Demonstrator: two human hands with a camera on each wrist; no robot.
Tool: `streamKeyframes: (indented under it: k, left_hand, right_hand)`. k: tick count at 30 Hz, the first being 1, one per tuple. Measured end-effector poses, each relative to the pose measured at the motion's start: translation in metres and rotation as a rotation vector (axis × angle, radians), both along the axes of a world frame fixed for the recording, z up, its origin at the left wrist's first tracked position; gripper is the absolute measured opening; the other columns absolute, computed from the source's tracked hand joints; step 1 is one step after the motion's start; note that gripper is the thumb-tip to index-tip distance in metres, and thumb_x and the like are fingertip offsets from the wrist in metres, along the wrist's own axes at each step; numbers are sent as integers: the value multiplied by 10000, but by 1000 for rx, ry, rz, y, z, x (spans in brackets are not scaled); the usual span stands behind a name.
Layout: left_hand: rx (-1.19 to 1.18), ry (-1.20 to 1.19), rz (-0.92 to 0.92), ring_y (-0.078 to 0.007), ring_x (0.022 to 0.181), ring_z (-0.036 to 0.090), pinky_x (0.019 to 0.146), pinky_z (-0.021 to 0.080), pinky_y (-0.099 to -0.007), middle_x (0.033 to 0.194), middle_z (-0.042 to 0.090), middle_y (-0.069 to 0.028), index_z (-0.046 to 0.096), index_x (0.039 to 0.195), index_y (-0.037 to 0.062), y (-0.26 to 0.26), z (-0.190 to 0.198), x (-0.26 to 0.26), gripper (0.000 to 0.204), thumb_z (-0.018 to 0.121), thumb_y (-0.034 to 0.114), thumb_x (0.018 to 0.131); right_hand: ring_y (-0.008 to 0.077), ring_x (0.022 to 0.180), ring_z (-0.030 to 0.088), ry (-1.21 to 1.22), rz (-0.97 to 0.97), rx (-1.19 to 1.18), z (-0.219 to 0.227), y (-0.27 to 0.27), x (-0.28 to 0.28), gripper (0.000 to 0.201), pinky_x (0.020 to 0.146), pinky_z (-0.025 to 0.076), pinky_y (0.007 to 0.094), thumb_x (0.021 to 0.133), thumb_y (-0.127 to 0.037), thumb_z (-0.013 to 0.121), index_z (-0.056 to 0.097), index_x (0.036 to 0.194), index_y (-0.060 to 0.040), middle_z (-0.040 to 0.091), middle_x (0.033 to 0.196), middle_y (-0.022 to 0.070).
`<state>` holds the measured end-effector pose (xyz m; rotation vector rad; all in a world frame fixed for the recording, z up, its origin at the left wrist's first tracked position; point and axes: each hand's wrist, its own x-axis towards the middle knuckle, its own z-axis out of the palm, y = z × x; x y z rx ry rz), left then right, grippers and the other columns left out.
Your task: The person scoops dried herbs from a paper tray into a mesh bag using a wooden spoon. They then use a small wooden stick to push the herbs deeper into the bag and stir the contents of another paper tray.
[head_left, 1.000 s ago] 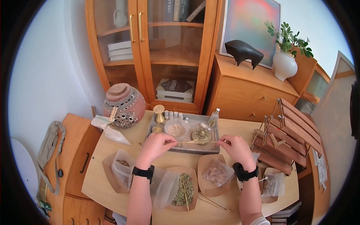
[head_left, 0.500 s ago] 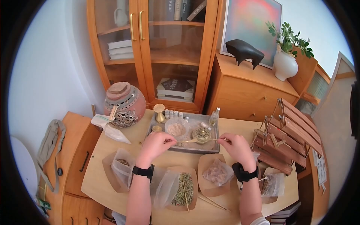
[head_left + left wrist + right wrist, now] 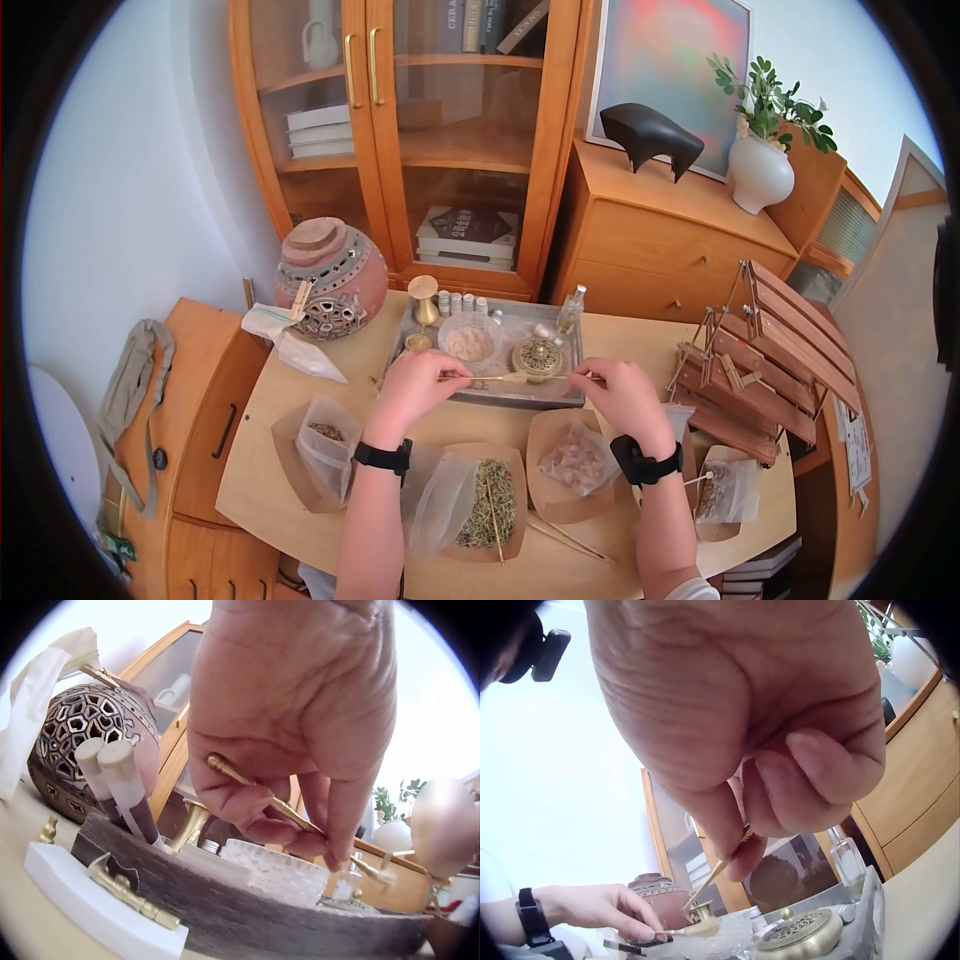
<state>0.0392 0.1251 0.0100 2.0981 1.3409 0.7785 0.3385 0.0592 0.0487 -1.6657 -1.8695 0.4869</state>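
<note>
My left hand (image 3: 418,390) pinches a slim brass tool (image 3: 289,814), its knobbed end up by the palm. The tool's flared tip (image 3: 705,928) points toward my right hand (image 3: 628,400), whose thumb and finger pinch a thin brass stick (image 3: 706,880). Whether stick and tip touch, I cannot tell. Both hands hover over the front edge of a grey tray (image 3: 500,402). Inside it stand a round brass burner (image 3: 537,356) with a pierced lid and a clear bowl (image 3: 470,342) of pale pink powder.
Brown paper trays in front hold dried herbs (image 3: 490,505), pinkish lumps (image 3: 578,460) and bagged material. A brass cup (image 3: 424,300), small vials (image 3: 462,304) and a glass bottle (image 3: 571,312) stand at the tray's back. A clay pot (image 3: 333,280) is left; a wooden rack (image 3: 760,370) right.
My right hand has shifted a little to the left, closer to my left hand, with the stick still pinched. My left hand has barely moved.
</note>
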Motion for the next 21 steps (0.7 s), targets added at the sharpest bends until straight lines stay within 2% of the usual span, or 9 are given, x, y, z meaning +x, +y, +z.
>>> streamKeyframes:
  k: [3, 5, 13, 19, 21]
  left_hand:
    - [19, 6, -2, -274, 876, 760, 787, 588, -369, 940, 781, -122, 822, 985, 102, -1, 2, 1, 144, 797, 147, 851]
    - [9, 49, -20, -239, 879, 766, 797, 583, -336, 942, 782, -114, 815, 996, 69, -3, 6, 3, 159, 797, 159, 866]
    - [16, 27, -21, -241, 880, 761, 799, 582, -341, 944, 778, -116, 817, 992, 75, -3, 6, 3, 145, 793, 148, 869]
    - [43, -5, -34, -246, 874, 758, 797, 579, -357, 943, 772, -134, 813, 996, 66, -2, 5, 2, 144, 783, 135, 873]
    - [53, 8, -36, -246, 873, 757, 798, 578, -361, 944, 771, -136, 812, 997, 65, -3, 6, 3, 145, 781, 133, 874]
  right_hand:
    - [365, 807, 719, -9, -47, -49, -2, 1, 2, 173, 727, 560, 421, 942, -225, 710, 787, 1004, -82, 749, 862, 173]
    - [366, 808, 720, -18, -50, -53, 1, 0, 5, 174, 731, 561, 420, 941, -224, 712, 788, 1005, -82, 750, 867, 172]
    - [365, 812, 721, -88, -40, -42, -5, 1, 6, 173, 743, 562, 426, 935, -229, 717, 790, 1004, -89, 749, 862, 170]
    - [361, 807, 721, -29, -55, -50, 3, -2, 0, 175, 732, 564, 424, 934, -245, 722, 788, 988, -92, 749, 858, 165]
    - [335, 781, 719, -78, -37, -47, 0, 0, -2, 197, 732, 552, 399, 940, -243, 728, 787, 1012, -70, 747, 849, 174]
